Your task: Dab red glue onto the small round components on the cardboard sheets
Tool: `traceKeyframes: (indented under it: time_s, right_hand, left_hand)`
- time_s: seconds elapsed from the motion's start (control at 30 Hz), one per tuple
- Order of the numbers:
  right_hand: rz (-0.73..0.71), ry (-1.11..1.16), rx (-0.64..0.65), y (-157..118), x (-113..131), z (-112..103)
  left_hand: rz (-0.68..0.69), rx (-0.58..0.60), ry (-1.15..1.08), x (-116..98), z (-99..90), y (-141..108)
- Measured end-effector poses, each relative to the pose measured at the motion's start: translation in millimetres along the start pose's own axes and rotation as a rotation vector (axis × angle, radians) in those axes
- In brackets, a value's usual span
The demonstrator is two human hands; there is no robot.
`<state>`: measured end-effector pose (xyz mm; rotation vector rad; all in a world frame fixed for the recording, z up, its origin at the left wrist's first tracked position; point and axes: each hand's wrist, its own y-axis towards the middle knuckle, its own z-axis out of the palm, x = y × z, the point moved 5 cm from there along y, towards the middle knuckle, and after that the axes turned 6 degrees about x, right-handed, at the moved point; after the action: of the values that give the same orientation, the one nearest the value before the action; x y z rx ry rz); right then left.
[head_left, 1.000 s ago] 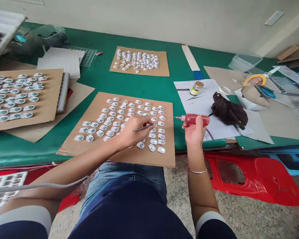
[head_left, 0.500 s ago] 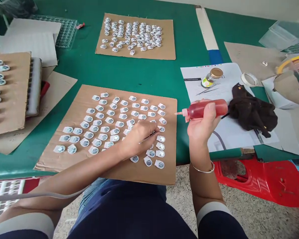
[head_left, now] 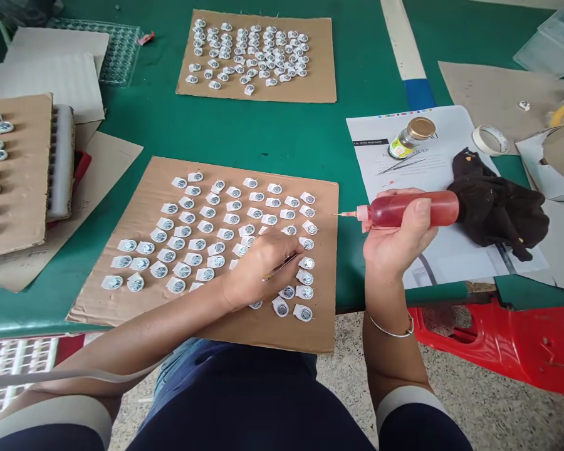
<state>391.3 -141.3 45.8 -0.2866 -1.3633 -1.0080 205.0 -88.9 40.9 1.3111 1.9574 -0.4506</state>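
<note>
My left hand [head_left: 266, 260] rests low over the near cardboard sheet [head_left: 239, 332], its fingers closed on a thin metal tool [head_left: 281, 267]. The tool's tip is hidden by the fingers, beside the right-hand column of small round white-and-silver pieces [head_left: 305, 277]. These pieces lie in rows across the sheet, and the hand covers some of them. Palm up, my right hand [head_left: 397, 244] grips a squeeze bottle [head_left: 411, 210] of red liquid. The bottle lies sideways, its needle tip [head_left: 346, 214] pointing left, over the sheet's right edge.
A second cardboard sheet [head_left: 326, 69] of similar pieces lies at the back; another [head_left: 28, 207] is at left. Printed paper [head_left: 371, 138] at right bears a gold-lidded jar [head_left: 411, 136], tweezers [head_left: 402, 164] and dark cloth [head_left: 502, 207]. Behind it sits a tape roll [head_left: 490, 140]. A red stool [head_left: 521, 344] stands below.
The view has shifted slightly, so the back sheet appears higher and the right-hand things farther right. Both hands keep their holds, with little movement against the near sheet.
</note>
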Motion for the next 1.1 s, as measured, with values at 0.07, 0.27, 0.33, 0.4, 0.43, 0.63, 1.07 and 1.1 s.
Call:
traceKeyframes:
  time_s: [0.07,0.27,0.33,0.4,0.43,0.63,1.07,1.1]
  right_hand:
    - [-0.011,-0.004,0.004,0.2,-1.3,-0.5]
    - [-0.027,-0.037,0.033,-1.0,-2.7,-0.3]
    - [-0.020,-0.061,0.067,-2.0,-1.9,2.3]
    - [-0.011,-0.085,0.098,-3.4,-1.3,5.3]
    - [-0.005,-0.094,0.113,-4.4,-1.4,6.8]
    - [0.081,-0.249,0.252,-14.2,-10.8,15.3]
    - [-0.059,-0.654,0.501,-24.6,-5.7,34.9]
    - [-0.069,-0.661,0.502,-24.5,-5.2,35.3]
  left_hand:
    - [0.002,-0.005,0.000,0.7,0.6,0.1]
    - [0.018,-0.010,0.043,1.4,3.1,0.7]
    - [0.043,-0.008,0.064,0.5,5.0,0.6]
    - [0.072,-0.010,0.095,-0.1,7.1,0.2]
    - [0.086,-0.007,0.112,-0.3,8.5,0.0]
    - [0.160,0.052,0.278,-6.6,18.6,-2.0]
    - [0.344,-0.069,0.695,-27.5,35.1,-13.3]
    - [0.342,-0.066,0.702,-27.8,35.4,-13.3]
